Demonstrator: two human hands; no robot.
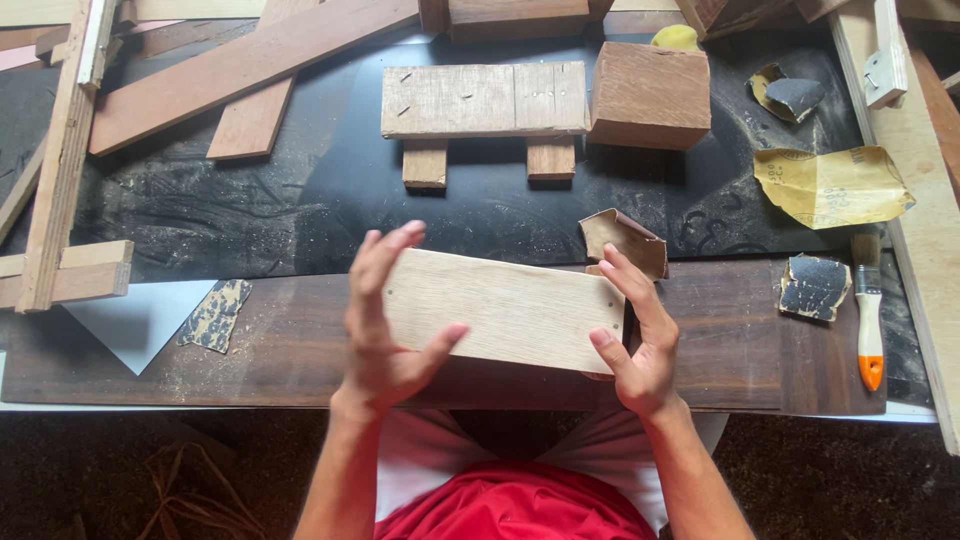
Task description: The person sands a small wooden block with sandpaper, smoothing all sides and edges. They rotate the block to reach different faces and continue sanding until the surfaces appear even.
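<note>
No packages, labels, signs or screens anywhere around the dark workbench (300,190), only loose items.

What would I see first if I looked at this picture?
First you would see the pale wooden board, held at its two ends by the left hand and the right hand above the dark plank at the near edge. Behind it on the black mat stands a small wooden bench piece, and a brush with an orange handle lies at the right.
</note>
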